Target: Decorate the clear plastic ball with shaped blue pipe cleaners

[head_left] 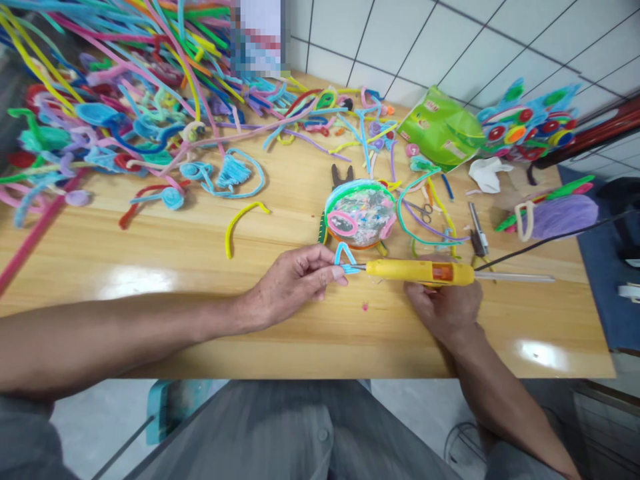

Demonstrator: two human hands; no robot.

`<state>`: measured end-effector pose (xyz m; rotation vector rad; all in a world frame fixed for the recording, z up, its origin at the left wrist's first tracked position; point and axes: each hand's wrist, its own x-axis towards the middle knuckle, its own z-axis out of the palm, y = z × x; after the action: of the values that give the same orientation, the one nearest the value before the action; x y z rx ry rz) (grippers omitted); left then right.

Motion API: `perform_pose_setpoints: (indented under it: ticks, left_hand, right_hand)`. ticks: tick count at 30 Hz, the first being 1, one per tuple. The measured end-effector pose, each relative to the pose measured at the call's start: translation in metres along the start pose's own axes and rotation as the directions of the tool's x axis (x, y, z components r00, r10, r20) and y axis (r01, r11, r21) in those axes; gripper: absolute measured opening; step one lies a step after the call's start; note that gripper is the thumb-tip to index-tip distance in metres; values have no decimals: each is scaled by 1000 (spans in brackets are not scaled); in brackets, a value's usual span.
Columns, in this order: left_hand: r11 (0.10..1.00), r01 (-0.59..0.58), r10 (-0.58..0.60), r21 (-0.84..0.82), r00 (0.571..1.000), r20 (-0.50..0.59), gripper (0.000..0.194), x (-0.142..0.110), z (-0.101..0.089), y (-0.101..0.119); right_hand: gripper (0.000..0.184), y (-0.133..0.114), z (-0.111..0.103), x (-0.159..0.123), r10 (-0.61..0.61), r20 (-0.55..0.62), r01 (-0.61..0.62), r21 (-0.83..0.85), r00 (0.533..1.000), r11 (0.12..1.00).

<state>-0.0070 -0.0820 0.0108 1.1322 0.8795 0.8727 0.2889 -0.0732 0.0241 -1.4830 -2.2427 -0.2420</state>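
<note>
Between the thumb and fingers of my left hand [295, 283] is a light blue pipe cleaner [344, 253], bent into a small triangle. My right hand [447, 307] grips a yellow hot glue gun [400, 270] from below, a clear glue stick jutting out of its back end. The gun's nozzle points left and meets the blue pipe cleaner, or comes very close to it. Just beyond both hands sits a round glue-smeared piece [367, 217] edged with green, blue and pink pipe cleaners. A loose yellow pipe cleaner [243, 223] lies farther left.
Piled pipe cleaners [125, 107] cover the back left. Toward the back right are a green packet [443, 130], a colourful pipe-cleaner figure [527, 127] and a crumpled white tissue [487, 175]. Small scissors [425, 212] lie behind the glue gun, whose black cord [550, 237] runs off right.
</note>
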Motion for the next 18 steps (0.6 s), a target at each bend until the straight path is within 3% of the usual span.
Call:
perform_pose_setpoints:
  ticks: [10, 18]
  left_hand:
    - [1000, 19, -19, -10, 1000, -8, 31, 1, 1, 0]
    - [1000, 9, -9, -21, 1000, -5, 22, 1, 1, 0]
  right_hand:
    - [10, 2, 1, -2, 25, -3, -25, 0, 1000, 1000]
    - [7, 0, 0, 0, -59, -47, 59, 1, 997, 998]
